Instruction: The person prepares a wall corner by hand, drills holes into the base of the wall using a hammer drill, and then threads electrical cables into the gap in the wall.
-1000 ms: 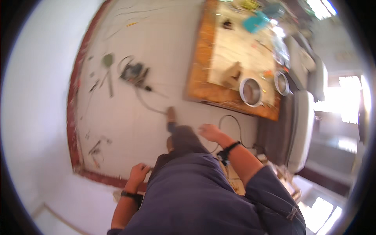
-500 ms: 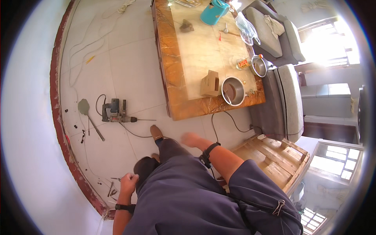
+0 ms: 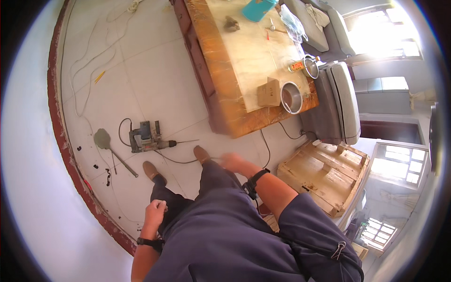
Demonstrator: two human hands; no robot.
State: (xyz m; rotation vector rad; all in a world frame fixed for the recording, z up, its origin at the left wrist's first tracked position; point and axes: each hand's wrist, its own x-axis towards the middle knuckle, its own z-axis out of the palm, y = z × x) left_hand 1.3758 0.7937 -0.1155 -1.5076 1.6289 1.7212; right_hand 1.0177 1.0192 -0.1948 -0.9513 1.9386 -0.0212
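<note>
floor (image 3: 155,70): pale tile | table (image 3: 221,70): wooden | hands: left (image 3: 155,210) fisted, right (image 3: 232,162) blurred, both empty

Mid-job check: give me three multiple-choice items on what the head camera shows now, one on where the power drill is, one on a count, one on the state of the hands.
1. Where does the power drill lie?
A. on the table
B. on the floor ahead of the shoes
C. on the wooden pallet

2. How many round metal bowls stand at the near end of the table?
A. two
B. none
C. five

3. What do the hands hold?
A. the drill
B. a trowel
C. nothing

Answers:
1 B: the drill rests on the pale tiles beside the trowel.
2 A: one bowl sits by the cardboard box, another at the table's edge.
3 C: the left hand is loosely curled at the thigh, and the right hand is open and empty.
</note>
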